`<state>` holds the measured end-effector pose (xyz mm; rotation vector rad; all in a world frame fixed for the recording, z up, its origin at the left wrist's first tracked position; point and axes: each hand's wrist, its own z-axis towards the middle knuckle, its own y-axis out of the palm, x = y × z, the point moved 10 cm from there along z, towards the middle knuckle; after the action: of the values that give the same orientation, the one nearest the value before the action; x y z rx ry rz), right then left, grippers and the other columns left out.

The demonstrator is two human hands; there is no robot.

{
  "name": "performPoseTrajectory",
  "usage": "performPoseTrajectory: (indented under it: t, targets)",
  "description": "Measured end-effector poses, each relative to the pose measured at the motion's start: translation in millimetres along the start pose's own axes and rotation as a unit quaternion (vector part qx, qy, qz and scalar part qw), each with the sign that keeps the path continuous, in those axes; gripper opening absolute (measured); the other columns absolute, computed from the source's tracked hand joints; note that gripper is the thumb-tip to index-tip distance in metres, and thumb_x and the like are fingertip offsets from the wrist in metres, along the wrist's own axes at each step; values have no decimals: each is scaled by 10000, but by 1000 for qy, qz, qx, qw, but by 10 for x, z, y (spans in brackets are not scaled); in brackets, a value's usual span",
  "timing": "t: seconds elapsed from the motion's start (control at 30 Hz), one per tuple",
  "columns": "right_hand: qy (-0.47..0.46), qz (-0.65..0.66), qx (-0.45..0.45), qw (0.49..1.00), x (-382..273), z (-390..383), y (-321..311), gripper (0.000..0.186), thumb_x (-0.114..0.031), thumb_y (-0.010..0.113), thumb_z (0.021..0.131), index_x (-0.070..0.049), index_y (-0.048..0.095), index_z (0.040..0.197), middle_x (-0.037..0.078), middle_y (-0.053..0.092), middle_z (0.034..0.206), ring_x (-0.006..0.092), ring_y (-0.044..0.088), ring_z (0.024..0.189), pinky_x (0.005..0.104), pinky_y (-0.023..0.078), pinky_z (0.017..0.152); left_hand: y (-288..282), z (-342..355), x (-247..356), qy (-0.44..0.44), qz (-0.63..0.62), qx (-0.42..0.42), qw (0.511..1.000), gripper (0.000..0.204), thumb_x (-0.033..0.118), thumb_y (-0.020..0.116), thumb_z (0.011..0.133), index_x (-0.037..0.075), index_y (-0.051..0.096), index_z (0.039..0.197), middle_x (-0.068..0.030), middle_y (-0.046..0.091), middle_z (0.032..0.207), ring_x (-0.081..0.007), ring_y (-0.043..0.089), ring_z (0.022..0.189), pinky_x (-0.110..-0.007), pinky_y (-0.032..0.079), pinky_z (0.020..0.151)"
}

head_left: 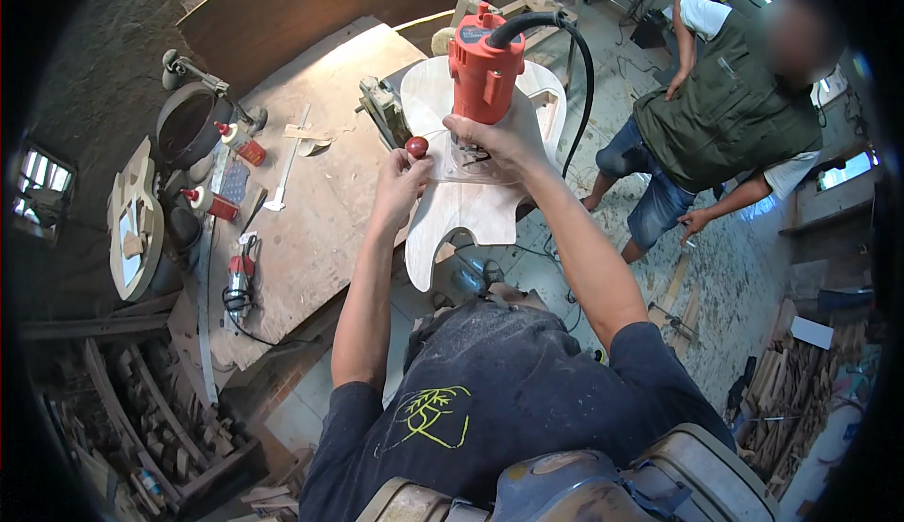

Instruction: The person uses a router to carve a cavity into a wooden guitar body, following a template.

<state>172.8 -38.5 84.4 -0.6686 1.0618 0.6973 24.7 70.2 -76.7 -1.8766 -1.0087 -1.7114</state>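
A red router (485, 70) with a black cord stands on a clear base plate (480, 172) over a pale, guitar-shaped wooden body (443, 230). My right hand (499, 141) grips the lower part of the router's motor, thumb across its front. At the plate's left end, my left hand (403, 178) has its fingers closed at the red round knob (416, 146). The wooden body sits at the bench's right edge, beside a clamp-like fixture (381, 108).
On the bench (301, 240) lie glue bottles (248, 148), a rule (290, 174) and a small corded power tool (239, 277). A second guitar body (132, 230) is at left. A person (716, 117) stands at right. Wood offcuts (772, 409) fill the lower corners.
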Motion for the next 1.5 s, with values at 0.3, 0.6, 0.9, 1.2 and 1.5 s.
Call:
performPoseTrajectory:
  t: [0.3,0.6,0.9,1.2,1.5]
  targets:
    - [-10,15,4,1000,9,20,-17,671,-227,914,727,-12,606,1282,39,654,1086,116,641,938,294,552,797,24,-15,46,-4,21,0,1000,189,203,697,959,95,542,966,15,570,862,-68,518,727,-251,454,650]
    - [6,14,1,1000,-42,-14,-4,647,-254,912,727,-11,613,1247,39,658,1052,124,645,922,297,551,798,10,-47,58,-8,16,1,1000,188,203,699,957,91,548,972,13,579,876,-69,523,735,-255,454,652]
    - [3,9,-6,1000,-31,-31,-25,676,-262,907,729,-5,607,1278,46,660,1080,125,648,941,295,558,798,32,-53,103,8,45,-11,999,207,213,718,951,68,572,981,-9,600,896,-72,536,751,-251,453,670]
    - [28,43,-6,999,-62,-58,-41,691,-219,901,736,-7,592,1316,53,649,1110,122,650,941,292,563,798,32,-9,101,30,115,3,993,264,244,692,946,55,613,1113,4,630,940,-69,508,734,-241,420,660]
    - [12,48,-10,999,-37,-51,-93,659,-162,884,746,-4,589,1313,49,648,1058,113,655,865,276,567,732,67,-23,130,29,107,18,994,282,221,752,900,9,636,1045,-33,640,943,-121,572,871,-289,472,834]
